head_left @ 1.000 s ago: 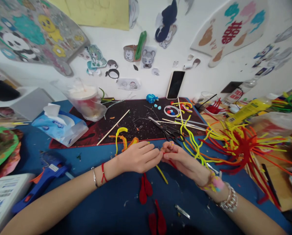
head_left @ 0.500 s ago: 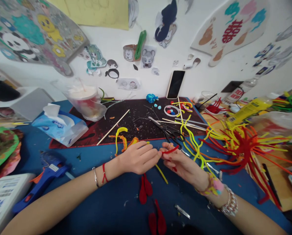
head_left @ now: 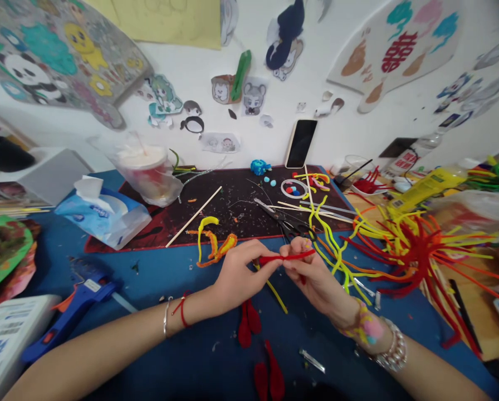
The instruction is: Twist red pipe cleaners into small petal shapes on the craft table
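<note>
Between my two hands runs a red pipe cleaner (head_left: 297, 256), held level above the blue mat. The fingers of my left hand (head_left: 243, 273) pinch it on the left, where a flatter red part shows. My right hand (head_left: 314, 273) grips it near the middle, and its end sticks out to the right past the fingertips. More red shows below the right fingers. A yellow pipe cleaner (head_left: 277, 295) lies slanting beneath the hands. Closer to me lie red petal-like loops (head_left: 249, 323), with a second pair (head_left: 269, 374) and a silver hair clip (head_left: 312, 361) nearby.
Black scissors (head_left: 285, 220) lie just beyond my hands. Bundled red, yellow and orange pipe cleaners (head_left: 420, 250) spread at right. A blue glue gun (head_left: 82, 295) and a tissue pack (head_left: 103, 214) are at left. A phone (head_left: 301, 143) leans on the wall.
My left hand has turned, so its thumb and fingertips now show pinching the red pipe cleaner. More of the red strand is visible between the hands, and my right fingers have shifted slightly.
</note>
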Available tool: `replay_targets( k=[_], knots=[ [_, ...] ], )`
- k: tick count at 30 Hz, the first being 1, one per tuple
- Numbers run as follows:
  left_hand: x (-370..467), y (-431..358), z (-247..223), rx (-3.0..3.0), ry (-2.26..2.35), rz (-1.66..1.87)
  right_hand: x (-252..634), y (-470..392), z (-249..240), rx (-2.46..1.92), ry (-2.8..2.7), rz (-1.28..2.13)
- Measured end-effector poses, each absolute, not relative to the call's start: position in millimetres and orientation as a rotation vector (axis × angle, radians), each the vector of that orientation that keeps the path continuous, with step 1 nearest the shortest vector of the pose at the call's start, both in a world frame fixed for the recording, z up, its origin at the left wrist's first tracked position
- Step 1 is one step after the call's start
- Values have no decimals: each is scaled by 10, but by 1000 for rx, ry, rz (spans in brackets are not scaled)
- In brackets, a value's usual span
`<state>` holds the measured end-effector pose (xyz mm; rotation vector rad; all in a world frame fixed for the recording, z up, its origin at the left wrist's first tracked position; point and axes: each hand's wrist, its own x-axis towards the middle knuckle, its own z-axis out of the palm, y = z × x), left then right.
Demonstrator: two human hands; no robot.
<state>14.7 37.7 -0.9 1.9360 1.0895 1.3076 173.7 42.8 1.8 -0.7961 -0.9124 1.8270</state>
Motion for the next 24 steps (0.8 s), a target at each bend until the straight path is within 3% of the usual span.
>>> replay_targets(
  k=[9,14,19,24],
  knots=[
    [119,476,25,951,903,743,1772,469,-16,-876,-1356,1394],
    [114,518,3,1133,890,666,1801,489,2,-989,-1333,1441],
    [112,583,-18,1491,979,867,1842,582,-20,-1077,-1278,1529],
    [66,627,-90,1514,984,842,1859,610,-44,-1118,-1297,1481]
  ],
)
